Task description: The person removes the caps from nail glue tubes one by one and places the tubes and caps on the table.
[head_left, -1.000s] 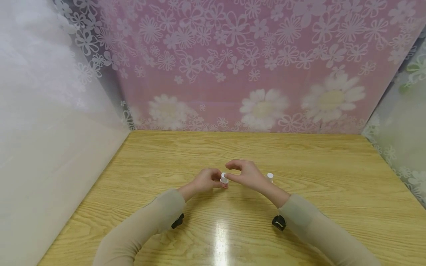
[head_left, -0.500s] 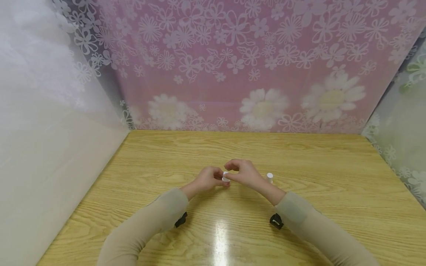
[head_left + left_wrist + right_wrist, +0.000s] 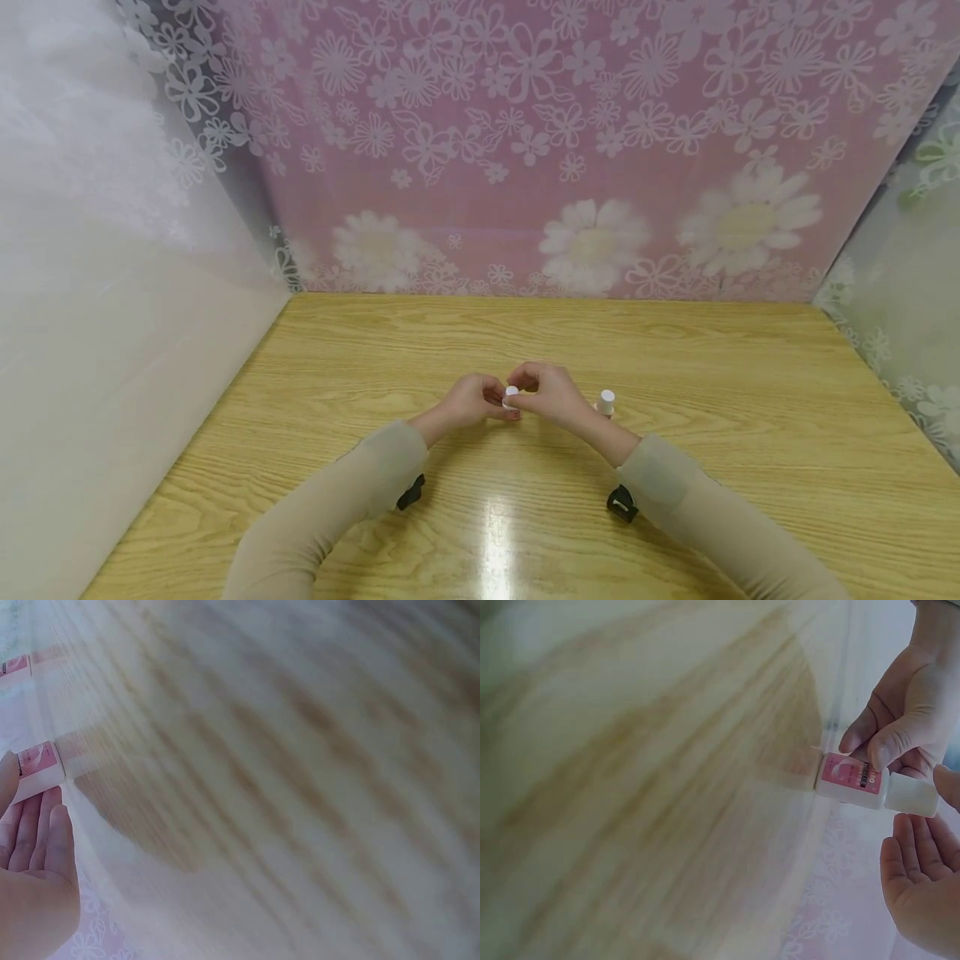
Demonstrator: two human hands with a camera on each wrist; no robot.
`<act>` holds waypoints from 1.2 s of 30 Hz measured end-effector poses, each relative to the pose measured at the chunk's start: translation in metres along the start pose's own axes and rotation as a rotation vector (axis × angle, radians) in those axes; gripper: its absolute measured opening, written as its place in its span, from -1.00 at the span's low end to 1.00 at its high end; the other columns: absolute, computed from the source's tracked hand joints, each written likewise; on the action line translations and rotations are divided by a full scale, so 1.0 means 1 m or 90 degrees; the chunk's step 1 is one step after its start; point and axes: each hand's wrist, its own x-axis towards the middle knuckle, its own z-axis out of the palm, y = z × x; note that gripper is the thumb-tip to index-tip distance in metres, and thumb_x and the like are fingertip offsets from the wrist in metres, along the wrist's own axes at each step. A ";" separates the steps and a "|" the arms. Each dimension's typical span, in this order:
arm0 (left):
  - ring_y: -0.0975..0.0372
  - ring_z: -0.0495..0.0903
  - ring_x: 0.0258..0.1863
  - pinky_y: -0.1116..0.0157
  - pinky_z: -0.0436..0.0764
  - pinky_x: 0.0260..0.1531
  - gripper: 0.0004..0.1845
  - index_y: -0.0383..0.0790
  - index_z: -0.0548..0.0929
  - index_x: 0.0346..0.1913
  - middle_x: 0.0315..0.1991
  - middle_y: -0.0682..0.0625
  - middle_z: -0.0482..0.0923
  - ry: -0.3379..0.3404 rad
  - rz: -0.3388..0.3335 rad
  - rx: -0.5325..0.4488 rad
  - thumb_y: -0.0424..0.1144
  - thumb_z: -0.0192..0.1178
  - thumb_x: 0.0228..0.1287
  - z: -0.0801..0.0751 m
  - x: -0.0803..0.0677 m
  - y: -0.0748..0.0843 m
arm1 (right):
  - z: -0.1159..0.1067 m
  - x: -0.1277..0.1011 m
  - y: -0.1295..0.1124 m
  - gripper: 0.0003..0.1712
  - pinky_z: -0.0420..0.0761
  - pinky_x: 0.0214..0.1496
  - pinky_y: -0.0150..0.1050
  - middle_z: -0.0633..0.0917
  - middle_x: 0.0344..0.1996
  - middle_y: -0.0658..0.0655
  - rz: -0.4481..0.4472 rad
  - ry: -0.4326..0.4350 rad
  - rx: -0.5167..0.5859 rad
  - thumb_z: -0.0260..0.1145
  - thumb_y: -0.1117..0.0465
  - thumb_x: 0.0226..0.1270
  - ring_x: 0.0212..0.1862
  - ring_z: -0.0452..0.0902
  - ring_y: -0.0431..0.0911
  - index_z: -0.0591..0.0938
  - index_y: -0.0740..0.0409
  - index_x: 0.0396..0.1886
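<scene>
**Pink flowered sheet [image 3: 465, 167] behind a wood-grain bench [image 3: 495, 342], two hands at one small bottle [image 3: 847, 780]**

Pale sheets close in both sides, the left sheet [image 3: 150, 267] running along the bench's left edge and the right sheet [image 3: 892, 275] meeting its far right corner. Light from above makes a bright streak [image 3: 497, 542] on the wood toward the near edge.

Near the middle of the bench, well in from the left and right edges, the bottle is upright. It is white, with a pink label [image 3: 37, 760] and a white cap [image 3: 911, 796]. Its base is at the wood or just over it; the wrist views are too blurred there to settle which.

The left hand [image 3: 467, 402] grips the bottle's body from the left, thumb on one side and fingers on the other. The right hand [image 3: 551, 396] comes from the right, its thumb and fingers bent around the cap with little gap left.

A second bottle [image 3: 606, 401], also white-capped, stands upright just beyond the right wrist, on the side toward the bench's right edge; the forearm hides its lower part. Both sleeves are beige, and a black device [image 3: 622, 503] hangs under the right cuff.
</scene>
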 end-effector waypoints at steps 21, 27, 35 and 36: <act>0.21 0.60 -0.34 0.33 0.52 -0.44 -0.87 -0.37 0.60 -0.37 -0.38 -0.11 0.63 -0.022 0.016 -0.044 -0.41 0.30 -0.02 -0.004 -0.006 0.011 | 0.002 -0.001 0.004 -0.78 0.51 -0.27 -0.24 0.62 -0.43 0.00 0.051 -0.011 0.044 0.40 0.21 0.00 -0.33 0.53 -0.15 0.60 0.19 -0.35; 0.29 0.58 -0.36 0.35 0.50 -0.46 -0.87 -0.31 0.64 -0.34 -0.38 -0.02 0.63 -0.048 0.013 -0.055 -0.36 0.30 0.00 -0.001 0.005 -0.004 | -0.001 0.001 0.008 -0.79 0.51 -0.31 -0.28 0.63 -0.44 0.02 0.033 -0.031 0.072 0.39 0.23 0.01 -0.36 0.53 -0.17 0.62 0.23 -0.35; 0.26 0.59 -0.36 0.35 0.48 -0.39 -0.89 -0.38 0.62 -0.33 -0.37 -0.11 0.63 -0.077 0.047 -0.069 -0.42 0.25 0.03 -0.006 -0.004 0.013 | -0.003 0.005 0.015 -0.79 0.51 -0.29 -0.26 0.64 -0.41 0.07 0.013 -0.059 0.087 0.35 0.22 0.06 -0.33 0.54 -0.15 0.62 0.26 -0.34; 0.25 0.59 -0.35 0.34 0.49 -0.37 -0.88 -0.40 0.62 -0.32 -0.37 -0.13 0.63 -0.079 0.047 -0.068 -0.43 0.25 0.04 -0.007 -0.005 0.015 | -0.003 0.005 0.015 -0.79 0.50 -0.29 -0.26 0.64 -0.41 0.07 0.008 -0.063 0.085 0.35 0.21 0.07 -0.33 0.53 -0.15 0.62 0.26 -0.33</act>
